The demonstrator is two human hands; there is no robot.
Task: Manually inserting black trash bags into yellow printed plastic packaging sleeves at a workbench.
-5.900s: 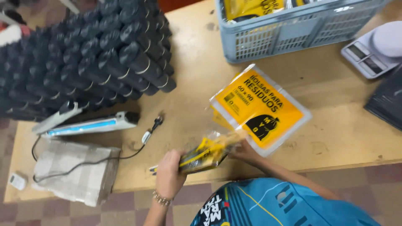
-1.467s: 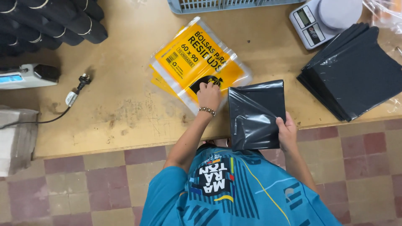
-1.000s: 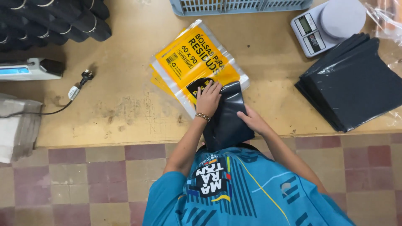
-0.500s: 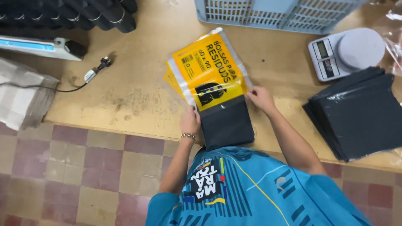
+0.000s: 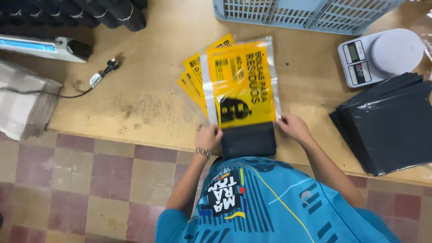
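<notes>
A folded stack of black plastic bags [image 5: 249, 140] lies at the near edge of the wooden table [image 5: 148, 96], its far end tucked inside a clear sleeve with a yellow printed label [image 5: 241, 83]. My left hand [image 5: 209, 137] grips the sleeve's near left corner beside the black stack. My right hand [image 5: 292, 128] holds the near right corner. More yellow labelled sleeves [image 5: 194, 80] lie fanned under it to the left.
A pile of flat black bags [image 5: 390, 121] lies at the right, with a white kitchen scale [image 5: 381, 54] behind it. A blue plastic crate [image 5: 306, 13] stands at the back. Black rolls [image 5: 76, 11], a heat sealer [image 5: 42, 46] with cord and a grey cloth [image 5: 24, 105] sit at the left.
I picked up a folded black stack, brought it to the yellow sleeve and slid its far end inside. Both hands shifted to the sleeve's near corners.
</notes>
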